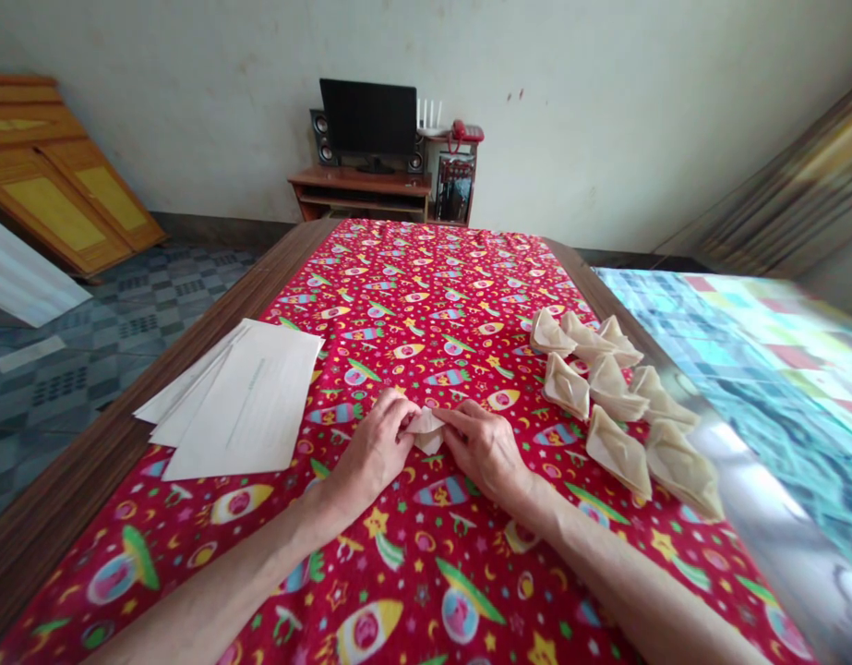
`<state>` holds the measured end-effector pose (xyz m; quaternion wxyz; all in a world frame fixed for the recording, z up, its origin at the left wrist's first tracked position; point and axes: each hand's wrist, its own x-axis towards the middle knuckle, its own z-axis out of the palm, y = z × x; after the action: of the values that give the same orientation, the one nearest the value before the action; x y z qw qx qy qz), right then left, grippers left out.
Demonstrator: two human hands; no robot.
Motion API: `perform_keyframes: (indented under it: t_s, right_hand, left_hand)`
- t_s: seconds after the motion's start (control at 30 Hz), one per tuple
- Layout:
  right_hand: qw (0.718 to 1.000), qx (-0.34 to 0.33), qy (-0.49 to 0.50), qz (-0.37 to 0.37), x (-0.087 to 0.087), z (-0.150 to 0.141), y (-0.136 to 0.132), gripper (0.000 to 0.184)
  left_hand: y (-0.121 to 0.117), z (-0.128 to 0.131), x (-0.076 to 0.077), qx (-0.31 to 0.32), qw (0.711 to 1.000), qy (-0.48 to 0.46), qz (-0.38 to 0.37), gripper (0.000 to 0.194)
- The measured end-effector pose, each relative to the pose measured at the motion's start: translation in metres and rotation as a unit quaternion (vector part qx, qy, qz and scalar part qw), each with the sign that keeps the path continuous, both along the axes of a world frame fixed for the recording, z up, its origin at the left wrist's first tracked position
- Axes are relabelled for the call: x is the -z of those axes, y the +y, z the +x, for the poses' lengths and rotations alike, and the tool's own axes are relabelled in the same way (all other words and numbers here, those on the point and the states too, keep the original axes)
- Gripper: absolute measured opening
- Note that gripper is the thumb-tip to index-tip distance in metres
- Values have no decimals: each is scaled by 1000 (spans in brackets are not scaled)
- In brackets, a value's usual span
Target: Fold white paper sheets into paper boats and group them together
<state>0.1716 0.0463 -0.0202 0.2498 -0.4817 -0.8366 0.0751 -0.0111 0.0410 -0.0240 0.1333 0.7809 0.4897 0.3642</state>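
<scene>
A small piece of folded off-white paper (429,428) is held between my two hands, over the middle of the red patterned cloth. My left hand (382,434) pinches its left side with thumb and fingers. On the opposite side my right hand (485,443) grips it, index finger pressed along the upper edge. Several finished-looking folded paper boats (616,388) stand in a loose group to the right. Flat sheets of off-white paper (259,397) lie in a fanned stack at the left, the top one with faint print.
The red cloth (426,591) with rockets and stars covers a brown wooden table (259,263). Beyond its far end a desk (363,185) carries a monitor (370,120), speakers and a red telephone (459,131). A bed (730,369) borders the table's right side; a wooden cabinet (66,185) stands far left.
</scene>
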Motion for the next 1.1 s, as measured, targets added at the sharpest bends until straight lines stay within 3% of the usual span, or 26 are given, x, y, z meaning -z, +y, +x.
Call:
perform_keyframes:
  t_s: [0.2,0.43,0.7,0.93,1.1]
  right_hand:
    - [979,-53,-190,55,-12,7,-1,24]
    - [962,-90,-245,82,-16,13,-1,31]
    - [961,-160,-203,98,-17,17,-3,22]
    - [961,-178,-190,94,-16,18,-2,21]
    - [964,-189,-157,105,-11,18,2,20]
  left_hand:
    - [-9,-10,-5,50,985,157,53,15]
    - [-15,-15,-7,75,952,289,70,24]
    - [-19,-25,0,124,949,279,85,37]
    - [-25,-32,-5,131,949,282,54,47]
    - [-18,-25,-5,120,966,221,64,35]
